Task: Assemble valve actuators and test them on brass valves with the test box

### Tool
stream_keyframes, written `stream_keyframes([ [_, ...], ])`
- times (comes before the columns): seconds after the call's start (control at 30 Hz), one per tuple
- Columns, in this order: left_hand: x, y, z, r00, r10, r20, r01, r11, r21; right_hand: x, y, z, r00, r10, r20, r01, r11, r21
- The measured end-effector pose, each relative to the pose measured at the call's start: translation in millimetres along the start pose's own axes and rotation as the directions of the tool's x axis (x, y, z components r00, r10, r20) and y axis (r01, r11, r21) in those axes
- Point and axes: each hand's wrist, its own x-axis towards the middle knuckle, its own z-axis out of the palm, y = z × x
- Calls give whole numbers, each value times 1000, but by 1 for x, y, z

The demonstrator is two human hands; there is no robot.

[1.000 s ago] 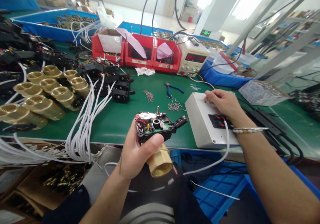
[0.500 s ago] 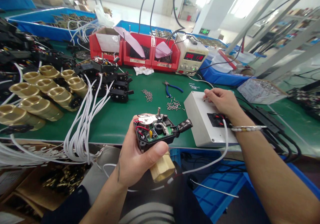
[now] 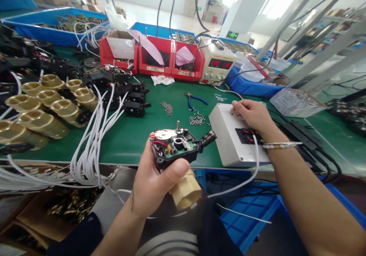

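Observation:
My left hand (image 3: 156, 181) is wrapped round an electric valve actuator (image 3: 178, 145) with its cover off. A green circuit board, red wires and an upright metal shaft show inside its black housing, and a black part sticks out to the right. Below it is a brass valve body (image 3: 186, 191). My right hand (image 3: 251, 116) rests at the top of a grey-white box (image 3: 225, 141), thumb and finger pinched on a small metal toggle switch (image 3: 231, 113). A white cable (image 3: 258, 160) runs from the black terminal (image 3: 246, 136) on this box down toward the valve.
Brass valve bodies (image 3: 42, 120) and white cables (image 3: 94, 149) crowd the left. Red bins (image 3: 156, 70) and a power supply (image 3: 219, 59) with lit red digits stand behind. Blue-handled cutters (image 3: 197, 99) and piles of screws (image 3: 197, 119) lie on the green mat (image 3: 177, 92).
The red digits on the power supply read differently. The whole view has shifted slightly, and the actuator is tipped a little. Both hands keep their holds.

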Motion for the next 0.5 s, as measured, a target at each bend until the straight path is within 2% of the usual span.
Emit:
stream_keyframes([
  [0.1, 3, -1, 2, 987, -161, 22, 162, 985, -66, 0, 0, 0, 1000, 1, 1, -1, 1000, 0],
  [0.2, 6, -2, 4, 952, -307, 1, 305, 945, -117, 0, 0, -1, 1000, -5, 3, 5, 1000, 1],
  [0.37, 10, -1, 8, 895, -447, -11, 439, 883, -165, 0, 0, 0, 1000, -9, 0, 9, 1000, 0],
  [0.5, 11, -1, 9, 877, -481, -2, 472, 861, -191, 0, 0, 0, 1000, -9, 6, 9, 1000, 0],
])
